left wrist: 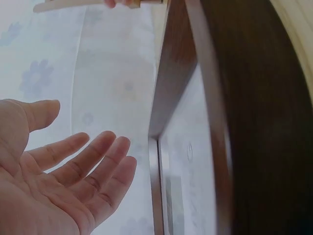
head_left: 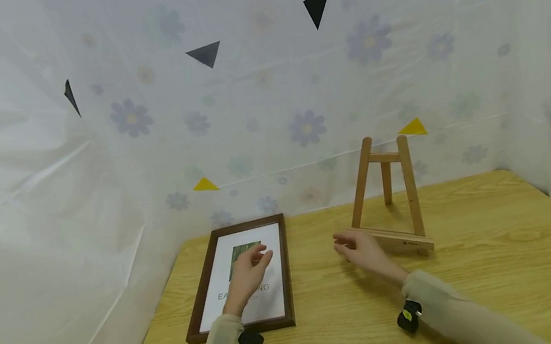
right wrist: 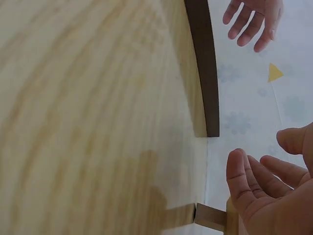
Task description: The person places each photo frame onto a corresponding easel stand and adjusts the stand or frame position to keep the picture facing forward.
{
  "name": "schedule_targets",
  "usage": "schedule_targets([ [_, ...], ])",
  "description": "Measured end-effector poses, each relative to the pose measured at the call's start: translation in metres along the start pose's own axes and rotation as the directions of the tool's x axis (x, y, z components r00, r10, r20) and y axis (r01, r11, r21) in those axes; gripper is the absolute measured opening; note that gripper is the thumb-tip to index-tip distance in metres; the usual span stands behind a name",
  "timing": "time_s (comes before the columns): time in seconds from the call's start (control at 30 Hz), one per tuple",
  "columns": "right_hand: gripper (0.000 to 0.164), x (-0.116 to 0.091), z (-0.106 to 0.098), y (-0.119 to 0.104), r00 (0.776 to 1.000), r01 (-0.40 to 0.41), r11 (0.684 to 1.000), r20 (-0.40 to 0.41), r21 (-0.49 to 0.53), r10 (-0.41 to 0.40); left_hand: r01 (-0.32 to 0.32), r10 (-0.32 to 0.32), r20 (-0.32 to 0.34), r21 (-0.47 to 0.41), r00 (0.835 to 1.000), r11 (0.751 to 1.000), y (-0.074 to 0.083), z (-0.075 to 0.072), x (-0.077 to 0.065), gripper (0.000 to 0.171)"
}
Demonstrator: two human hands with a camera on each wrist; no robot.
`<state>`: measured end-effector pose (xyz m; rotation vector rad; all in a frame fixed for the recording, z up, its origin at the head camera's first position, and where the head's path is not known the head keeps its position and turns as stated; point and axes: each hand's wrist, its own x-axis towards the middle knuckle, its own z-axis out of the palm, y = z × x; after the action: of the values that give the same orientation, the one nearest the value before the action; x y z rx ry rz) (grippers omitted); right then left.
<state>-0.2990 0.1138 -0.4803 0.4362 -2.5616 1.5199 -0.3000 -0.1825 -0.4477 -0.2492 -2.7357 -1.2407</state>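
A picture frame [head_left: 288, 278] with a dark brown border lies flat on the left of the table, a small green picture and lettering on its white sheet. Over it hovers my left hand [head_left: 249, 269], fingers loosely bent and holding nothing; the left wrist view shows the palm [left wrist: 54, 196] beside the raised frame edge [left wrist: 264, 117]. To the right stands a small wooden easel [head_left: 410, 187] with a ledge across its front. My right hand [head_left: 363, 248] is just in front of the ledge's left end, its fingers [right wrist: 239, 176] relaxed with nothing between them.
The wood-grain table [head_left: 510, 255] reaches back to a flowered white curtain [head_left: 265, 107], which also hangs at both sides. Grey, black and yellow triangles dot the curtain. Each wrist carries a small black camera [head_left: 409, 316].
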Motion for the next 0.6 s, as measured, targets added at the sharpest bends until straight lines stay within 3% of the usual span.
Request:
schedule_targets([
  [0.2, 0.037, -0.002, 0.013, -0.005, 0.997, -0.065, 0.996, 0.045, 0.068, 0.062, 0.03, -0.03, -0.005, -0.02, 1.0, 0.999, -0.016, -0.015, -0.005, 0.042],
  [0.6, 0.041, 0.004, 0.033, -0.003, 0.992, -0.081, 0.973, 0.109, 0.215, 0.059, 0.125, -0.126, -0.008, -0.106, 0.992, 0.987, -0.038, -0.044, -0.012, 0.038],
])
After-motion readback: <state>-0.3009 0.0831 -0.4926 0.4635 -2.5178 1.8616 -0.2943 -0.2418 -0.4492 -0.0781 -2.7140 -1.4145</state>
